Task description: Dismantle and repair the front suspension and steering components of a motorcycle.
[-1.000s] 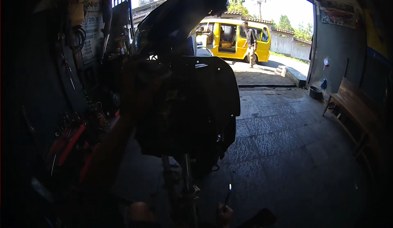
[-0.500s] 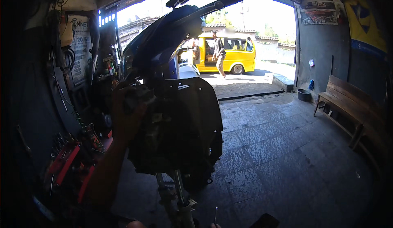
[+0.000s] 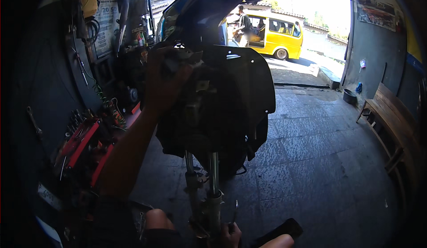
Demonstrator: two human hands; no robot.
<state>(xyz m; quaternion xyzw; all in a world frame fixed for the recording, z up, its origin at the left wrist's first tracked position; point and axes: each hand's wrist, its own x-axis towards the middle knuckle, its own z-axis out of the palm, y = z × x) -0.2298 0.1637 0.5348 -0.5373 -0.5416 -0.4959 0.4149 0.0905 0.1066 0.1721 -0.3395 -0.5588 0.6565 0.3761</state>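
Observation:
In front of me stands a partly stripped motorcycle, its dark blue bodywork (image 3: 195,14) raised above a wide black panel (image 3: 249,81). Against the dark upper front part my left hand (image 3: 171,76) is closed, thumb on the near side; deep shadow hides what its fingers grip. Two metal fork tubes (image 3: 214,172) run down from the black panel. Low beside the right fork leg, my right hand (image 3: 230,234) is wrapped round a slim metal hand tool (image 3: 236,210) that points upward. The tool's exact kind is too dark to tell.
On the left lies a red toolbox (image 3: 80,143) with several tools, near a coiled green hose (image 3: 100,92). A wooden bench (image 3: 391,123) and a black bucket (image 3: 349,96) line the right wall. Outside, a person (image 3: 244,25) stands by a yellow van (image 3: 284,32).
My view has tilted down and turned left, so the motorcycle sits higher and further right. My right hand with the tool shows more fully. My left hand keeps its place on the motorcycle.

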